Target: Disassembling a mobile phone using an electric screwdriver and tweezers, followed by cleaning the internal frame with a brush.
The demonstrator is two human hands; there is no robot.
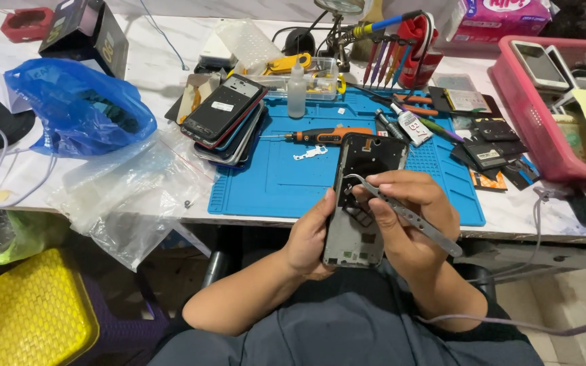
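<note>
My left hand [310, 237] grips an opened phone frame [364, 166] by its lower left edge, holding it upright over my lap. The frame is black at the top and grey metal at the bottom, with its insides exposed. My right hand [408, 217] holds curved metal tweezers [412, 218], whose tip touches the inside of the frame near its left middle. Both hands are just in front of the blue work mat [279, 183].
On the mat lie an orange electric screwdriver [327, 135], a small white bottle [297, 91], glue tubes and a metal bracket. A stack of phones [228, 115] sits at its left edge. A blue bag [76, 108], clear plastic bags, a pink tray [530, 102] and a yellow stool [25, 315] surround it.
</note>
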